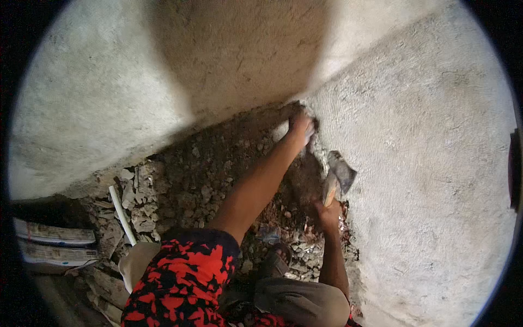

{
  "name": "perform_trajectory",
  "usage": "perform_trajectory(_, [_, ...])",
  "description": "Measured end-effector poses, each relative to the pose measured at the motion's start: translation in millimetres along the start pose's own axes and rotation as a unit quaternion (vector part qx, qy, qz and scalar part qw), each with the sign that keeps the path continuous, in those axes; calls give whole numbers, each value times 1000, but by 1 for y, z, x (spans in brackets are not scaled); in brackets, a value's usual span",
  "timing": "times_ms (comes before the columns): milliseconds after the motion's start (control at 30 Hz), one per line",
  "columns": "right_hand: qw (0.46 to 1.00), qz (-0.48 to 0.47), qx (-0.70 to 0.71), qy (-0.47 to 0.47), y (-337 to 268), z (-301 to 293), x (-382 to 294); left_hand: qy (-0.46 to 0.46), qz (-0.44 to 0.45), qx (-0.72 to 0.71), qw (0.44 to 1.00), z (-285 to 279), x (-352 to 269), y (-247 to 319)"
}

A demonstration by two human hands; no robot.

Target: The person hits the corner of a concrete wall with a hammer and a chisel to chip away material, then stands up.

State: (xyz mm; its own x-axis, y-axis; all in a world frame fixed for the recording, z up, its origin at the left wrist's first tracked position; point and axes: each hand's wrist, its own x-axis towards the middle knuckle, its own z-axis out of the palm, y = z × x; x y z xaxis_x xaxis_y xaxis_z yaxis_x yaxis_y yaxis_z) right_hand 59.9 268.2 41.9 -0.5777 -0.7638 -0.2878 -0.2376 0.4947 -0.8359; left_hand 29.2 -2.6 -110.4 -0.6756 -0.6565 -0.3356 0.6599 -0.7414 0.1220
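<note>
My right hand grips the wooden handle of a hatchet. Its flared metal head is raised close to the right-hand wall. Farther forward, my left hand is bent at the corner where the two walls meet the rubble floor. The fingers are blurred and partly turned away, with something pale beside them, so whether they hold anything is unclear. Broken stones and soil lie beneath my left forearm.
Rough plastered walls rise at the right and ahead, the latter partly in shadow. A white pipe leans among broken chunks on the left. Stacked printed bags or bundles lie farther left. My sandalled foot rests on debris.
</note>
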Motion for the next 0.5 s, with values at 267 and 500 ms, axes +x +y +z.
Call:
perform_trajectory(267, [978, -39, -204, -32, 16, 0, -13, 132, 27, 507, 852, -125, -87, -20])
perform_trajectory(500, [995, 50, -90, -11, 47, -18, -16, 43, -2, 347, 937, 35, -95, -6])
